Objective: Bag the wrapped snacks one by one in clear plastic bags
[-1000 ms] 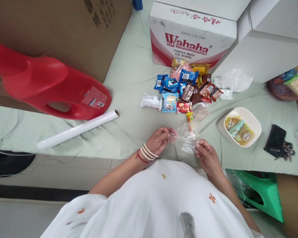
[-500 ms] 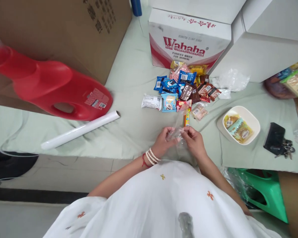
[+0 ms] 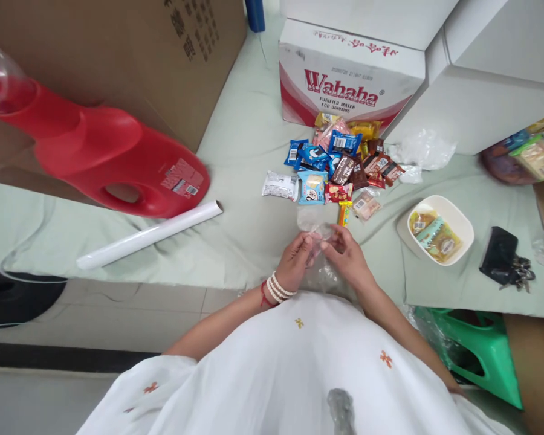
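My left hand (image 3: pixel 296 261) and my right hand (image 3: pixel 348 256) are close together at the near edge of the cloth-covered table (image 3: pixel 236 199). Both pinch a clear plastic bag (image 3: pixel 316 225) between them, its crumpled top sticking up above my fingertips. My left wrist wears white bead bracelets and a red thread. Just beyond my hands lies a pile of wrapped snacks (image 3: pixel 340 162), with a small yellow and red packet (image 3: pixel 344 212) nearest my right hand.
A red jug (image 3: pixel 113 160) lies on its side at left, beside a white paper roll (image 3: pixel 149 235). A Wahaha carton (image 3: pixel 349 75) stands behind the snacks. At right are a white bowl (image 3: pixel 439 229) with packets, black keys (image 3: pixel 503 257) and a green stool (image 3: pixel 480 350).
My hands, first apart with the bag stretched between them, have come together and moved slightly forward. The bag is now bunched between my fingertips.
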### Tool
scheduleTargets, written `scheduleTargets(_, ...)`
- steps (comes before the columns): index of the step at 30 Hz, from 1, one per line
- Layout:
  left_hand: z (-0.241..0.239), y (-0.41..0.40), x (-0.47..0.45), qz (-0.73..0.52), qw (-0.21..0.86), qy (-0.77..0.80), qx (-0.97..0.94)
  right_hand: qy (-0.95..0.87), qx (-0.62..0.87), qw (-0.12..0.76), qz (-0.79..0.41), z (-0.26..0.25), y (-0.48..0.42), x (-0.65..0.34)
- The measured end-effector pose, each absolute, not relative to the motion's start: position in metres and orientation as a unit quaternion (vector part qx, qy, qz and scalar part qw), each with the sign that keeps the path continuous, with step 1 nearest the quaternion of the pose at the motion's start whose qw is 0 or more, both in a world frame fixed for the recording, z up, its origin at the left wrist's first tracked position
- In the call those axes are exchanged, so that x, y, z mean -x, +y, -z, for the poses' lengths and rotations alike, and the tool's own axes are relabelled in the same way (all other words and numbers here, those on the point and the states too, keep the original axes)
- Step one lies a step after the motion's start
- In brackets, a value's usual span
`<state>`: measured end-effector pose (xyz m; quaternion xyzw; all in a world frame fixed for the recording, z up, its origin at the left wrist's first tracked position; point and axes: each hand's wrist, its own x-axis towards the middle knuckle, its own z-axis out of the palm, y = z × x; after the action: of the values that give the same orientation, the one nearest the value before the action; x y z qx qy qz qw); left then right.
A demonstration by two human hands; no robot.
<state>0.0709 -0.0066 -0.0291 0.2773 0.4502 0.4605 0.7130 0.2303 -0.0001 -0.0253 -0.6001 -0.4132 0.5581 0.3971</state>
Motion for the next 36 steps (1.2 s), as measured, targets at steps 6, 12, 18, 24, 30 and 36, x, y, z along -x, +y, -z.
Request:
scheduleTargets(6, 0.014, -0.004, -0.035, -0.526, 0.689, 0.467, -0.175, -0.287, 0.559, 0.457, -0.629, 0.026, 0.015, -0.235)
scheduleTargets(12, 0.023, -0.013, 0.011, -0.542, 0.667, 0.502, -0.097, -0.291, 0.600, 0.444, -0.598, 0.038, -0.001, -0.253)
scheduleTargets(18, 0.043, -0.023, 0.033, -0.462, 0.476, 0.708, -0.242, -0.376, 0.667, 0.404, -0.500, 0.042, -0.003, -0.268)
scheduleTargets(24, 0.040, -0.033, 0.023, -0.253, 0.042, 0.683, -0.684, -0.467, 0.686, 0.339, -0.443, 0.041, -0.006, -0.278)
scheduleTargets(30, 0.053, -0.044, 0.029, -0.051, 0.149, 0.590, -0.792, -0.511, 0.725, 0.282, -0.366, 0.045, -0.039, -0.305)
scheduleTargets(36, 0.061, -0.074, 0.038, -0.046, 0.135, 0.573, -0.807, -0.639, 0.707, 0.269, -0.139, 0.010, -0.045, -0.305)
